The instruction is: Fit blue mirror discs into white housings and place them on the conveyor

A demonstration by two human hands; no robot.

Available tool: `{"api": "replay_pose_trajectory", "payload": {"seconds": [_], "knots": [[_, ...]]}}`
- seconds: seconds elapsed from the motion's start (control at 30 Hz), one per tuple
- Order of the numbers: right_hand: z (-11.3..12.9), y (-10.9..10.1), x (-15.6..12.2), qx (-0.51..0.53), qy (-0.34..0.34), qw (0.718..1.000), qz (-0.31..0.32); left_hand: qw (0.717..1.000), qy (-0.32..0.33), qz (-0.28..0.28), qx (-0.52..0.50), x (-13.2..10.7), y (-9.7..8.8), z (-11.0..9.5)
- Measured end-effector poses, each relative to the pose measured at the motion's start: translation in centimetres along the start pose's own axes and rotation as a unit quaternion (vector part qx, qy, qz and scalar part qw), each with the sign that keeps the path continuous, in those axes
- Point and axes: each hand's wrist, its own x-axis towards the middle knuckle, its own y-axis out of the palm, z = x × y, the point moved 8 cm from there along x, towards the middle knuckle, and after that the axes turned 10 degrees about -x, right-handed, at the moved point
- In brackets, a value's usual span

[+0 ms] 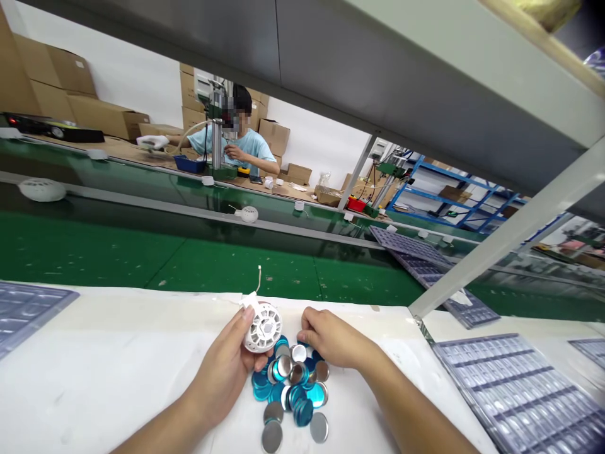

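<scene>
Blue-filmed metal discs [290, 378] heaped loose, right hand [333, 337] resting open on them, left hand [222, 372] gripping white perforated housing [263, 326]; hasty finger sweep could scatter pile.

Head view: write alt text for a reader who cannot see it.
The left hand holds a round white vented housing with a wire, beside a pile of teal and silver metal discs under the right hand. A green conveyor belt lies beyond.

Left hand [222, 360] curled, right hand [332, 338] palm-down
</scene>
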Motion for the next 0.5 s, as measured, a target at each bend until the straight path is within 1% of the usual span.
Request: {"api": "replay_pose_trajectory", "payload": {"seconds": [0.07,0.13,0.27,0.3,0.37,0.5], "knots": [[0.7,-0.8,-0.5,0.034,-0.01,0.999,-0.026,1.0,0.005,0.008,0.006,0.0,0.1,0.0],[2.0,-1.6,-1.4,0.086,-0.028,0.995,-0.052,1.0,0.009,0.019,0.013,0.0,0.3,0.1],[5.4,-2.5,-3.4,0.224,-0.096,0.965,-0.095,0.999,0.017,0.036,0.032,-0.1,0.4,0.5],[6.0,-2.6,-3.8,0.235,-0.103,0.961,-0.107,0.998,0.018,0.04,0.038,-0.1,0.4,0.6],[6.7,-2.4,-4.1,0.228,-0.103,0.96,-0.124,0.997,0.023,0.047,0.052,-0.2,0.3,0.7],[6.8,-2.1,-3.9,0.202,-0.103,0.962,-0.151,0.995,0.034,0.053,0.077,-0.5,0.1,0.8]]}}
